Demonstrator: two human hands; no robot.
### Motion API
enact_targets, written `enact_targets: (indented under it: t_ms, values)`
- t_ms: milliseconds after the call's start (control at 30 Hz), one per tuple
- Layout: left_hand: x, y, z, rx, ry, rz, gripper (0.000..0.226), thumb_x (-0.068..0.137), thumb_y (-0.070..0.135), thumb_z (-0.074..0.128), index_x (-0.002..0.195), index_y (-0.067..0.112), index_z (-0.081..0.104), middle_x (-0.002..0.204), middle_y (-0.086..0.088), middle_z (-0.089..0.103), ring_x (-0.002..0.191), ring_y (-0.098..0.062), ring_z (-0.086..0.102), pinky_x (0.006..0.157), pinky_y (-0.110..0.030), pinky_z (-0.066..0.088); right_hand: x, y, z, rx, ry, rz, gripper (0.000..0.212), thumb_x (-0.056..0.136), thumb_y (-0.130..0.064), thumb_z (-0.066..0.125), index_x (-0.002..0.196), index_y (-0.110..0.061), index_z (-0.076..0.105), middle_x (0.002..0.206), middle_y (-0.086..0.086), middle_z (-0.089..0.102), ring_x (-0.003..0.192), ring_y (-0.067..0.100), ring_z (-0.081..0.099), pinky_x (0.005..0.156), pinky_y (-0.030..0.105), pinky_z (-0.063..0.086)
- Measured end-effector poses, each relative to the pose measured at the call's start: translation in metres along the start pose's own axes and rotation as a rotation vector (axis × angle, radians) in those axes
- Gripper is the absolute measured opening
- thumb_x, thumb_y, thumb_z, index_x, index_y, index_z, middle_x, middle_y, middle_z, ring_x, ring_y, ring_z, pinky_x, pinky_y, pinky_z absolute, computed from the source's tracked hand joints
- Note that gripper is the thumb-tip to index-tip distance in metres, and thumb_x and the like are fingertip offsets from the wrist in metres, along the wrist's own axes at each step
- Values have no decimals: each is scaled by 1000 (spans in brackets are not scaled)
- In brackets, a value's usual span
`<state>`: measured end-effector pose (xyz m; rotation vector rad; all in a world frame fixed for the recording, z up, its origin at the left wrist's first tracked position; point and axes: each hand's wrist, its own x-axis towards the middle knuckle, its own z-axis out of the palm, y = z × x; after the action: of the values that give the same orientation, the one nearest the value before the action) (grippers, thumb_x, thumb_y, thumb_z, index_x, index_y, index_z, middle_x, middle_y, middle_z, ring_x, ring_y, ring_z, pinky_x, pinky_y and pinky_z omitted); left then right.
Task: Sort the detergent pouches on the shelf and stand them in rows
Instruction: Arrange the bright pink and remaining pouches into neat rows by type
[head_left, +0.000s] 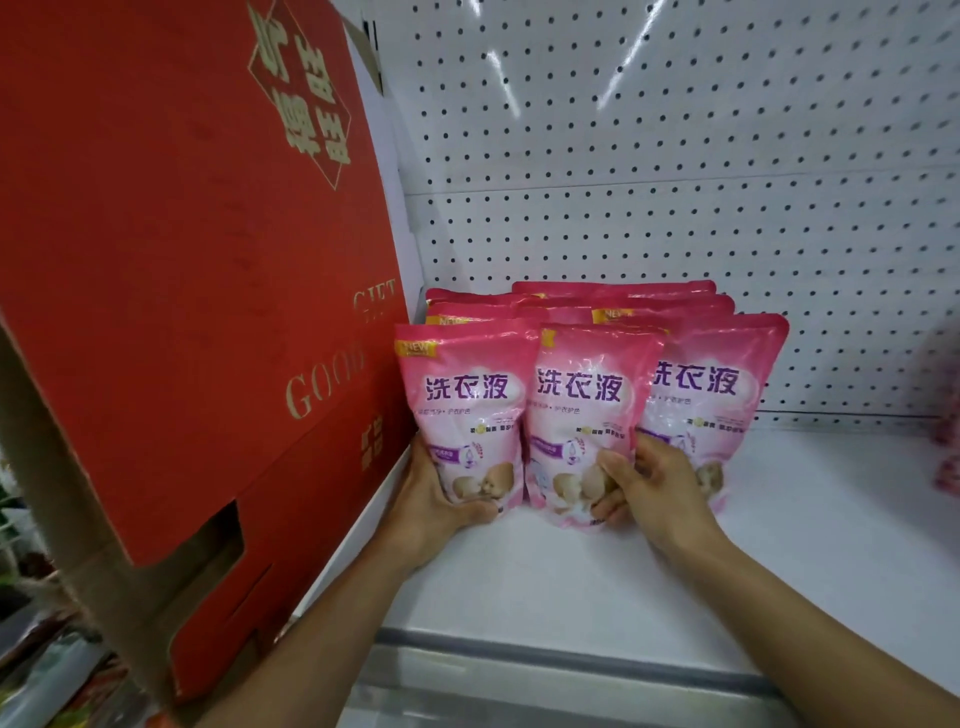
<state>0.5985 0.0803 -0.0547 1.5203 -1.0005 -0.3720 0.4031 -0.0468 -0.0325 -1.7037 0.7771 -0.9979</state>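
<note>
Pink detergent pouches stand upright in rows on the white shelf (571, 587), close to its left end. My left hand (436, 499) grips the bottom of the front left pouch (462, 395). My right hand (649, 488) holds the lower right edge of the front middle pouch (587, 405). A third front pouch (711, 384) stands to the right, partly behind my right hand. Several more pouches (613, 299) stand behind them, with only their tops visible.
A large red gift box (171, 291) leans at the shelf's left end, touching the left pouch. A white pegboard wall (675, 156) backs the shelf. Blurred pink items (948, 415) sit at the far right edge. The shelf's front rail (545, 660) runs below my arms.
</note>
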Motion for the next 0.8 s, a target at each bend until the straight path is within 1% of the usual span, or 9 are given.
enact_targets:
  t_ms: [67,167,267,333,433,533,600,700,800]
  values:
    - [1,-3,1,-6,19,-4,107,56,-17,85,134,27,27,120,9,58,91,15,63,70,-9,51,-1,0,-1,-43,-7,-11,10,97,-11,55,90,-10,61,63,16,70,53,32,68,64,52,59]
    - [3,-8,0,-5,29,-4,110,54,-18,86,137,24,28,125,4,58,100,8,64,74,-13,54,-1,-4,-2,-78,-45,-15,17,98,-14,53,86,-23,59,68,13,71,58,30,69,67,47,60]
    - [1,-10,-3,3,23,5,116,50,-8,92,144,18,30,133,-1,58,116,-10,61,81,-17,55,-4,-8,-4,-70,-84,15,17,100,-14,49,88,-23,57,68,15,71,53,28,68,59,41,58]
    - [0,-10,-4,15,11,13,116,47,-1,94,144,17,32,133,-2,58,119,-14,61,85,-20,55,-5,-10,-7,-57,-91,29,18,100,-12,48,91,-22,59,67,13,70,50,27,67,56,39,57]
    - [-2,-8,-4,1,-10,5,107,52,-15,89,141,12,36,129,-4,61,113,-10,63,78,-15,53,-5,-10,-12,9,-114,67,17,100,-8,47,101,-13,62,66,15,70,47,26,64,60,45,56]
    - [-4,-4,-5,-13,-42,16,101,55,-20,84,140,8,38,128,-5,61,102,4,65,75,-11,52,-6,-11,-12,24,-123,77,16,100,-7,47,104,-10,62,61,10,69,44,23,62,56,38,52]
    - [-5,-5,-6,-3,-39,15,100,55,-18,86,139,9,39,129,-6,61,104,2,64,75,-10,52,-7,-13,-11,15,-130,78,15,101,-9,46,103,-11,61,60,7,69,44,22,63,55,37,53]
    - [-7,0,-6,15,-12,7,103,53,-5,92,138,19,39,130,-1,60,115,-12,62,78,-12,53,-9,-16,-10,2,-133,90,15,101,-12,45,98,-15,59,61,6,70,47,21,65,62,41,54]
    - [-6,13,-5,-34,83,-17,96,59,1,91,132,31,35,116,10,62,97,2,63,65,-11,54,-9,-15,-8,-16,-110,77,16,102,-12,44,96,-19,58,62,6,71,52,25,67,61,39,54]
